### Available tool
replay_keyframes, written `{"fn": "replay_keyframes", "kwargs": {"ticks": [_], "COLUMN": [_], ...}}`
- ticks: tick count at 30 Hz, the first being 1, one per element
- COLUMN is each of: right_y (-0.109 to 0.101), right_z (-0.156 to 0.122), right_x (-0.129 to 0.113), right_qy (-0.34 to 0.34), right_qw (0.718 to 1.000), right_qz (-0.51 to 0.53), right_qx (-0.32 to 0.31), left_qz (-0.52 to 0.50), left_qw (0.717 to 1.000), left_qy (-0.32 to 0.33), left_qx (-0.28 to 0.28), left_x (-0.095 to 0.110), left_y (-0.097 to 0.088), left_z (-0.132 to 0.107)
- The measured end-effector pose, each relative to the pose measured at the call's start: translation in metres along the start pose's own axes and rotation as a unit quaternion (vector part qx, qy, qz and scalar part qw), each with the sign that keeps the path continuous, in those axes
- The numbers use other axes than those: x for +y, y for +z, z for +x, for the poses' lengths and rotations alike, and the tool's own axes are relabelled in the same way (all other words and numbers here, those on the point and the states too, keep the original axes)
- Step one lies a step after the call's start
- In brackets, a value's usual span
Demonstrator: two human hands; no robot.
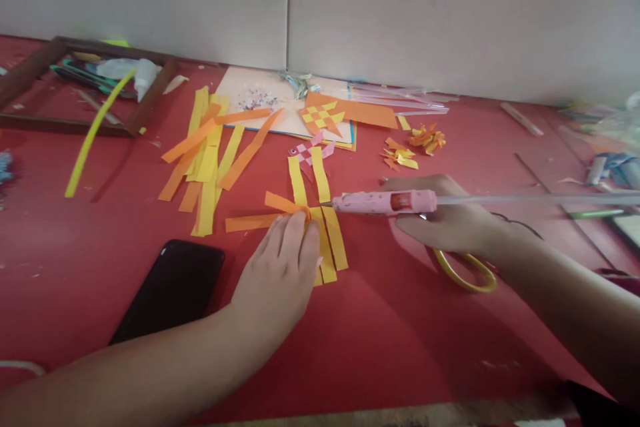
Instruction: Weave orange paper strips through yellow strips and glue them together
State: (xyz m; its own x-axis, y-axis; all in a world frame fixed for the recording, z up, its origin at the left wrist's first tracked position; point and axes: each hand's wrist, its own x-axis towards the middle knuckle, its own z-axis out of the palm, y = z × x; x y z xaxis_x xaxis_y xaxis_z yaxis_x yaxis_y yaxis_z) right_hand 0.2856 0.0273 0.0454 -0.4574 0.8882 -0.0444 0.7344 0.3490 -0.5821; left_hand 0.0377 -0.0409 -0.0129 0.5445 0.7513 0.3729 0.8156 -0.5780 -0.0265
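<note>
My left hand point(280, 273) rests on the red table, its fingertips pressing yellow paper strips point(325, 213) and lifting the end of an orange strip point(260, 219) that crosses them. My right hand point(445, 217) grips a pink hot glue gun point(385, 201), its nozzle pointing left at the spot where the strips cross. A clear glue stick point(530, 199) sticks out of the gun's back toward the right. Yellow scissor handles point(467, 273) lie under my right wrist.
A black phone point(173, 290) lies left of my left arm. Loose yellow and orange strips point(210, 153) are piled behind, with woven paper pieces point(323, 117) on a card. A wooden frame point(75, 83) holding tools sits at the back left. Paper scraps point(415, 147) lie at centre right.
</note>
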Motion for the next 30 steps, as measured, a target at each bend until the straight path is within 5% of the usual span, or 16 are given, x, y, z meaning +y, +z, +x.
{"fn": "replay_keyframes", "kwargs": {"ticks": [30], "right_y": [0.001], "right_z": [0.018], "right_x": [-0.009], "right_qy": [-0.098], "right_qw": [0.988], "right_qz": [-0.112], "right_qx": [-0.029], "left_qz": [-0.002], "left_qw": [1.000], "left_qy": [-0.011], "left_qx": [-0.030], "left_x": [0.000], "left_y": [-0.001], "left_z": [-0.002]}}
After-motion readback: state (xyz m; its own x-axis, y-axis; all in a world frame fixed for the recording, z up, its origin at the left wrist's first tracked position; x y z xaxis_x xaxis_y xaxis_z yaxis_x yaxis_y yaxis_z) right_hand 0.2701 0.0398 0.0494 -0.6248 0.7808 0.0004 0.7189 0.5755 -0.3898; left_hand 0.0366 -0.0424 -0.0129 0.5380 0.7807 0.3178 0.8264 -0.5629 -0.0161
